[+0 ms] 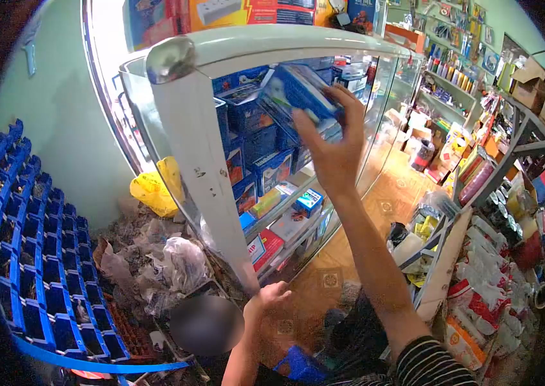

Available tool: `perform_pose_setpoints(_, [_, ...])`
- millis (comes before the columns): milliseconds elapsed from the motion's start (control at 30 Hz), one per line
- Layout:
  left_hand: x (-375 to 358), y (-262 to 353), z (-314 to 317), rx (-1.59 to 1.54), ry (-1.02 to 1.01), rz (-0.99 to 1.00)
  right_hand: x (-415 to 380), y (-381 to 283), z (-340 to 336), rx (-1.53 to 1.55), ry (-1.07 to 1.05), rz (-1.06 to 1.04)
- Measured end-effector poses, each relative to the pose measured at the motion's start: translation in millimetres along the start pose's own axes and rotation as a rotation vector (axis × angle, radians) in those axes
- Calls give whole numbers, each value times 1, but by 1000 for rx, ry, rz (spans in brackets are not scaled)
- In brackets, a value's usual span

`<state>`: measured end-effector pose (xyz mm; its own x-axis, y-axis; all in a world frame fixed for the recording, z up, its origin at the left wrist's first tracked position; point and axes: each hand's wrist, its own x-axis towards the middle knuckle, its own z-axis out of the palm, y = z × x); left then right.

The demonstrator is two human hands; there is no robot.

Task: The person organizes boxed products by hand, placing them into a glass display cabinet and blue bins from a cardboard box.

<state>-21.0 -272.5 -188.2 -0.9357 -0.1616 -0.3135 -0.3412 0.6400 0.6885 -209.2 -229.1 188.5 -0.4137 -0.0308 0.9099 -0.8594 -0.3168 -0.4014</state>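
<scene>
My right hand (340,151) is raised inside the glass display cabinet (189,148), thumb and fingers gripping a blue printed box (295,96). The box is tilted, with a white and green picture on its face. Behind and below it, more blue boxes (272,170) are stacked on the upper shelf. Lower down, my left hand (274,294) is beside the bottom of the cabinet's white corner post. Its fingers look loosely extended, with nothing visible in them.
Blue parts bins (41,257) line the left wall. Crumpled plastic bags (179,264) and a yellow bag (157,186) lie beside the cabinet. A red box (265,248) sits on a lower shelf. At right, a metal rack (440,257) holds packaged goods above the tiled floor (330,278).
</scene>
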Motion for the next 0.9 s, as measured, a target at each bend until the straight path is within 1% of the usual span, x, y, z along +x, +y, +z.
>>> perform_pose_setpoints(33, [-3, 7, -5, -24, 4, -12, 9, 0, 12, -24, -34, -30])
perform_pose_setpoints(100, [-13, 18, -11, -76, 10, -40, 19, 0, 31, -3, -60, 34])
perform_pose_setpoints(200, [-9, 5, 2, -101, 122, 44, 30, 1, 65, 31, -64, 72])
perform_pose_setpoints(267, [0, -9, 8, -111, 94, 52, 37, 0, 84, -23, -84, -44])
perform_pose_setpoints(333, [1, -9, 3, -113, 75, 61, 40, 2, 105, -82, -116, -142])
perform_pose_setpoints(400, [-7, 3, -9, -99, 44, 71, 42, 8, 116, -66, -217, -183])
perform_pose_setpoints(433, [-12, 6, -10, -104, 69, 76, 44, 11, 119, -59, -264, -201])
perform_pose_setpoints(467, [-16, 9, -11, -111, 97, 80, 47, 29, 122, -264, -254, -427])
perform_pose_setpoints(500, [-18, 10, -10, -123, 134, 82, 49, 34, 125, -269, -299, -433])
perform_pose_setpoints(600, [9, -17, 11, -126, 97, 76, 65, 31, 128, -264, -488, -383])
perform_pose_setpoints(733, [4, -5, 4, -112, 99, 28, 84, 32, 144, -342, -717, -358])
perform_pose_setpoints(900, [-3, 5, -6, -107, 111, 41, 100, 37, 163, -404, -879, -354])
